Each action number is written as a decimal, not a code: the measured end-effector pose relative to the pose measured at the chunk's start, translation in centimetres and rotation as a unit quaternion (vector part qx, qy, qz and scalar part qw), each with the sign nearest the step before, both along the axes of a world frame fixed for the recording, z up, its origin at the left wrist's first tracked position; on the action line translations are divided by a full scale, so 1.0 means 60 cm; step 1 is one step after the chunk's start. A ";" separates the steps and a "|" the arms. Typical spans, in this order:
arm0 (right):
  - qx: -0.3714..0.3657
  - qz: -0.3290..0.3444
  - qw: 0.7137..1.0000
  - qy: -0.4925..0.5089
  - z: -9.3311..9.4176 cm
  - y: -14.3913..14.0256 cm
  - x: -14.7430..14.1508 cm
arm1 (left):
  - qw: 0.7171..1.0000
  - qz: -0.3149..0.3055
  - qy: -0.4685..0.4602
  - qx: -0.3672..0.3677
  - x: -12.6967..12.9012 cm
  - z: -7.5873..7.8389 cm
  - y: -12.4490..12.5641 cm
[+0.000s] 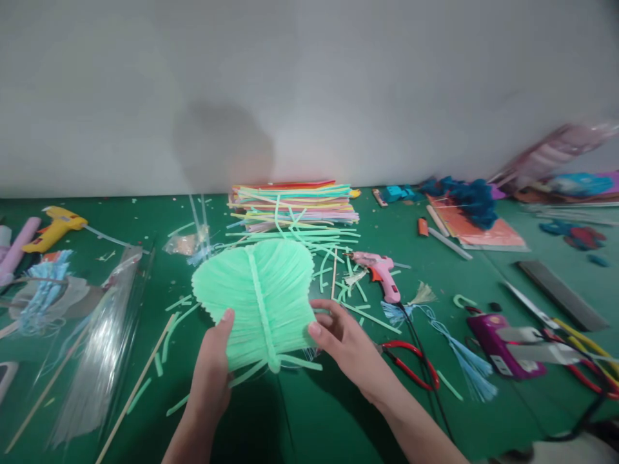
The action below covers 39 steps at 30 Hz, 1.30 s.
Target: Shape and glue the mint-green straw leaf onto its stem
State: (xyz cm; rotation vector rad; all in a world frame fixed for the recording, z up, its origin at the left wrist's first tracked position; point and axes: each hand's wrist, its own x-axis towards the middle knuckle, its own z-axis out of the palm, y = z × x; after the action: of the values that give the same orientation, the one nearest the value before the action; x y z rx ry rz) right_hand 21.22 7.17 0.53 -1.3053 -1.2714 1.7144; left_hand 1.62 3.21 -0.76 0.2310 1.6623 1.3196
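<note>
A mint-green leaf made of pipe cleaners is held up over the table, with a thick rib down its middle and loose stem ends at the bottom. My left hand grips its lower left edge, thumb on top and the other fingers hidden beneath. On the lower right edge, my right hand pinches the leaf between thumb and fingers. Just behind the leaf lies a pile of colored pipe cleaners. A pink glue gun rests to the right of it, and red-handled pliers lie near my right wrist.
On the left are a yellow glue gun, a clear plastic sleeve and a wooden stick. To the right lie blue tassels, a purple box, scissors and a dark grey bar. A wall stands behind the green table.
</note>
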 end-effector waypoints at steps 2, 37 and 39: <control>-0.049 0.036 0.996 0.062 0.002 0.004 -0.004 | 1.000 -0.027 -0.003 0.011 0.007 0.003 -0.001; -0.006 -0.049 0.994 0.095 -0.004 0.005 -0.046 | 0.985 -0.143 -0.074 0.060 0.031 -0.012 -0.004; -0.011 -0.058 0.994 0.092 -0.004 0.004 -0.049 | 0.986 -0.139 -0.067 0.058 0.030 -0.012 -0.003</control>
State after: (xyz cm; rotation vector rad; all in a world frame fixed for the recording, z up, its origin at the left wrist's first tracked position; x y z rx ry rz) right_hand 18.27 7.40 0.29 -1.1811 -1.0538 1.7266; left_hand 3.45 3.03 -1.51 0.4179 1.3857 1.1941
